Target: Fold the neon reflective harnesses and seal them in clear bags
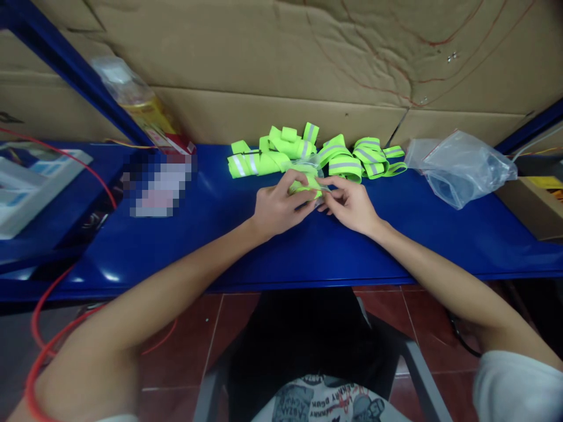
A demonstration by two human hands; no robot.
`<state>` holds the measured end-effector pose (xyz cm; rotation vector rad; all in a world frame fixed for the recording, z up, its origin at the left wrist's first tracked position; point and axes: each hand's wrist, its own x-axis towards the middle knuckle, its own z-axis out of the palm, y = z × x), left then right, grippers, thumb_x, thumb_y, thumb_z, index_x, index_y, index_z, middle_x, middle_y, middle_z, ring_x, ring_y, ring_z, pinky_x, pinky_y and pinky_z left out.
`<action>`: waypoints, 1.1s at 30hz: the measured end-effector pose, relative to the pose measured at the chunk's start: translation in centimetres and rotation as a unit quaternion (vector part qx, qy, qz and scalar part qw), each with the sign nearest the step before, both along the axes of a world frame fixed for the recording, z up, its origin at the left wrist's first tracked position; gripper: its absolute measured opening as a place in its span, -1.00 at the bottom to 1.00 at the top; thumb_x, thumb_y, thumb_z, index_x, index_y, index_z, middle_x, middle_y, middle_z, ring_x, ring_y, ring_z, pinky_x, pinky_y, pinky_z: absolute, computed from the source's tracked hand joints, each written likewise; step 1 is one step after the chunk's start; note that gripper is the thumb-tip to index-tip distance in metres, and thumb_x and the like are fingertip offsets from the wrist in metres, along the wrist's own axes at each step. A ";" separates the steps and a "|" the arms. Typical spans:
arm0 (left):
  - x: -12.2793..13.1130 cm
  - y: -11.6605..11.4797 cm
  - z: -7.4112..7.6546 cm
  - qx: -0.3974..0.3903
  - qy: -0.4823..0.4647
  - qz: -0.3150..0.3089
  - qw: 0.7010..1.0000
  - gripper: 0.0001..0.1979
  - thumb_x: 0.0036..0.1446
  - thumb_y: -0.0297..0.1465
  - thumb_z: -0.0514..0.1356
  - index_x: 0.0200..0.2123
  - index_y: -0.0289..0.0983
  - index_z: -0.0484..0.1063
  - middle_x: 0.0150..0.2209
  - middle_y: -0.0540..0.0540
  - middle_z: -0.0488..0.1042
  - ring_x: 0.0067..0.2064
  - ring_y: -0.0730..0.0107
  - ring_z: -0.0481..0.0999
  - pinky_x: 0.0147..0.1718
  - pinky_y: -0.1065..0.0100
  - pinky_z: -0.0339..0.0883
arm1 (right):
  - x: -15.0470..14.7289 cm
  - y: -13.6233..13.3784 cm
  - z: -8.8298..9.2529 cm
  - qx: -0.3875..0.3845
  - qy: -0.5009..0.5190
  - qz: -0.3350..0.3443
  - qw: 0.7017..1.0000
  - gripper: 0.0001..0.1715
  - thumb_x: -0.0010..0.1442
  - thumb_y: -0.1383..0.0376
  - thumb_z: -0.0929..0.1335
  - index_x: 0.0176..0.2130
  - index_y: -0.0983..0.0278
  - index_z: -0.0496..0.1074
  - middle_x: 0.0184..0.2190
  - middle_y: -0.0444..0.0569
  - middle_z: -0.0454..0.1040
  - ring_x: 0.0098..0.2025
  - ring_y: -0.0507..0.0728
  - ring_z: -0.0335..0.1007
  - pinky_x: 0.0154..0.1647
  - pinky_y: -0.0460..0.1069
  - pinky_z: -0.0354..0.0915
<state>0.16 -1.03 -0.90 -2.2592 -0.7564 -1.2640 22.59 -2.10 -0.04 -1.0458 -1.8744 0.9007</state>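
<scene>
Hands (279, 208) (352, 205) on bagged neon band (307, 179), well inside front edge of shelf (308, 258).

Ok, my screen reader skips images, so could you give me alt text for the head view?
Left hand and right hand together pinch a neon band, apparently in clear wrap, over a blue bench. More bands lie heaped behind; a clear bag lies at right.
</scene>
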 end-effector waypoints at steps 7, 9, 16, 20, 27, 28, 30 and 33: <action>0.2 -0.5 -0.1 -0.094 0.037 0.046 0.994 -0.65 0.48 -0.26 0.19 -0.38 -0.21 0.55 -0.20 -0.11 0.50 -0.52 0.55 0.27 -0.54 0.33 0.05 | -0.8 -2.0 0.6 0.058 -0.091 0.002 0.994 -0.62 0.37 0.24 0.37 0.14 0.26 0.44 -0.45 -0.12 0.65 -0.48 0.09 0.57 -0.37 -0.02 0.40; 0.2 -0.5 -0.2 -0.103 0.070 0.048 0.991 -0.64 0.51 -0.27 0.15 -0.37 -0.22 0.54 -0.23 -0.12 0.49 -0.50 0.52 0.31 -0.53 0.33 0.09 | -1.0 -2.1 0.6 0.043 -0.092 0.006 0.995 -0.67 0.35 0.23 0.37 0.09 0.23 0.42 -0.49 -0.17 0.62 -0.56 0.04 0.45 -0.41 -0.02 0.34; -1.4 0.5 0.0 -0.047 0.204 -0.028 0.977 -0.80 0.50 -0.30 0.15 -0.07 -0.14 0.60 -0.12 -0.12 0.57 -0.44 0.46 0.48 -0.53 0.35 0.23 | 0.0 -1.1 1.2 0.143 -0.203 -0.052 0.967 -0.83 0.14 0.22 0.49 -0.27 0.21 0.49 -0.51 -0.19 0.46 -0.47 0.05 0.36 -0.39 -0.02 0.15; -1.9 0.3 0.2 -0.049 0.193 -0.041 0.979 -0.85 0.50 -0.32 0.16 0.00 -0.14 0.53 -0.09 -0.06 0.63 -0.34 0.43 0.60 -0.47 0.39 0.32 | 0.8 -0.5 1.1 0.233 -0.228 -0.024 0.945 -0.75 0.25 0.16 0.51 -0.15 0.23 0.50 -0.08 0.04 0.54 -0.08 0.20 0.50 -0.23 0.00 0.26; -1.0 -0.6 0.0 -0.188 0.112 0.012 0.976 -0.69 0.47 -0.32 0.21 0.21 -0.22 0.38 0.02 -0.19 0.60 -0.27 0.35 0.66 -0.45 0.41 0.40 | 1.3 0.6 0.1 0.224 -0.192 0.061 0.953 -0.72 0.40 0.32 0.35 0.08 0.26 0.50 -0.29 -0.06 0.51 -0.27 0.12 0.43 -0.21 -0.01 0.30; -1.0 -0.6 0.0 -0.186 0.108 0.003 0.977 -0.71 0.48 -0.34 0.20 0.20 -0.21 0.38 0.00 -0.17 0.60 -0.25 0.35 0.66 -0.44 0.42 0.41 | 1.4 0.5 0.2 0.225 -0.185 0.070 0.954 -0.72 0.39 0.34 0.34 0.06 0.26 0.53 -0.32 -0.07 0.49 -0.30 0.10 0.42 -0.22 -0.02 0.30; -0.9 -0.8 0.0 -0.171 0.090 -0.010 0.981 -0.74 0.49 -0.34 0.19 0.18 -0.21 0.38 -0.03 -0.16 0.59 -0.22 0.36 0.66 -0.44 0.44 0.42 | 1.4 0.3 0.5 0.224 -0.181 0.076 0.955 -0.69 0.34 0.37 0.34 0.04 0.26 0.56 -0.38 -0.11 0.46 -0.34 0.08 0.40 -0.26 -0.04 0.28; -0.9 -0.9 0.0 -0.179 0.061 -0.009 0.982 -0.74 0.49 -0.26 0.21 0.14 -0.21 0.39 -0.01 -0.18 0.55 -0.27 0.40 0.63 -0.50 0.45 0.36 | 1.4 -0.1 0.9 0.212 -0.190 0.081 0.955 -0.50 0.29 0.40 0.33 0.18 0.26 0.55 -0.43 -0.16 0.43 -0.40 0.05 0.37 -0.30 -0.06 0.26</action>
